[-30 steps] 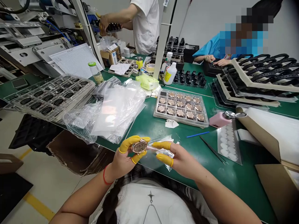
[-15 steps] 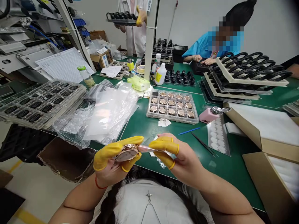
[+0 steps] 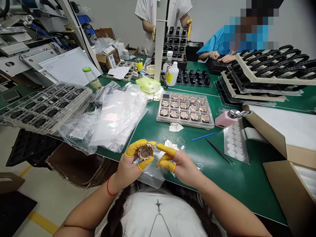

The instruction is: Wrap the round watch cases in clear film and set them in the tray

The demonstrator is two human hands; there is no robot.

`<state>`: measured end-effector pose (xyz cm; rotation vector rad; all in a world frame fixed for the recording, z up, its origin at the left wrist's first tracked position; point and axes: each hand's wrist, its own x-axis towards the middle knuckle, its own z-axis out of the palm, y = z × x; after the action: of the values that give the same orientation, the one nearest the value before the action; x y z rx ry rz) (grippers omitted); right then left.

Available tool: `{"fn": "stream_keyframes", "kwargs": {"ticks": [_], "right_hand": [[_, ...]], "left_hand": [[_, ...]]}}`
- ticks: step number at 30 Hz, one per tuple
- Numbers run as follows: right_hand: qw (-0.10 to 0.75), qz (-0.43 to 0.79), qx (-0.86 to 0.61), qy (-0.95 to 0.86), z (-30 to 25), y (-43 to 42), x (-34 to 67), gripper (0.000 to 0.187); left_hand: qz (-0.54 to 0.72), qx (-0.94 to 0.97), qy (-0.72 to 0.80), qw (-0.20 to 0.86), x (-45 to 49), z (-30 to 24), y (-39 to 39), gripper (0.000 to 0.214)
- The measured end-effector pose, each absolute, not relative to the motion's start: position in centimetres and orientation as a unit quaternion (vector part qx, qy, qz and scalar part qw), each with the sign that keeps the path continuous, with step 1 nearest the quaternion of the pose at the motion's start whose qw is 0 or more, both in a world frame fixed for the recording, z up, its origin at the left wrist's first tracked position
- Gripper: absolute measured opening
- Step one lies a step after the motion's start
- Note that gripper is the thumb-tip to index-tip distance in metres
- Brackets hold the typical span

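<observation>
My left hand, in yellow finger cots, grips a rose-gold watch case by its rim. The round face of the case is tilted toward me and bears dark markings too small to read. Just right of it, my right hand has its cotted fingers and thumb apart. A pale streak shows between the right fingertips and the case; whether it is film or glare I cannot tell. Beneath both hands a clear plastic sheet lies at the table's front edge. Crumpled white paper is beyond the right fingers.
Ahead is a tray of watch cases. To the right lie a blue stick, black tweezers, a pink pump bottle and an open carton. Plastic bags cover the left. Two people work across the table.
The watch case has turned so its round face shows more. My right fingers have spread from the thin clear strip they pinched. A co-worker's carried tray is now down on the stack.
</observation>
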<state>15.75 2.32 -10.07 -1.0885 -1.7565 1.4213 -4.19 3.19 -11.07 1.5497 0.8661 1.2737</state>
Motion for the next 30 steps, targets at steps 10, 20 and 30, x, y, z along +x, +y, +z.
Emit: {"fn": "stream_keyframes", "kwargs": {"ticks": [10, 20, 30], "right_hand": [[0.285, 0.448, -0.494, -0.688, -10.1, 3.3, 16.5, 0.011], [0.283, 0.435, -0.526, -0.674, -11.1, 3.4, 15.9, 0.004], [0.371, 0.486, -0.494, -0.618, -10.5, 3.5, 16.3, 0.01]], "left_hand": [[0.458, 0.657, 0.387, 0.457, -4.2, -12.5, 3.1, 0.047], [0.398, 0.587, 0.451, 0.541, -3.9, -13.2, 3.3, 0.05], [0.365, 0.52, 0.481, 0.604, -3.7, -13.6, 4.1, 0.057]]}}
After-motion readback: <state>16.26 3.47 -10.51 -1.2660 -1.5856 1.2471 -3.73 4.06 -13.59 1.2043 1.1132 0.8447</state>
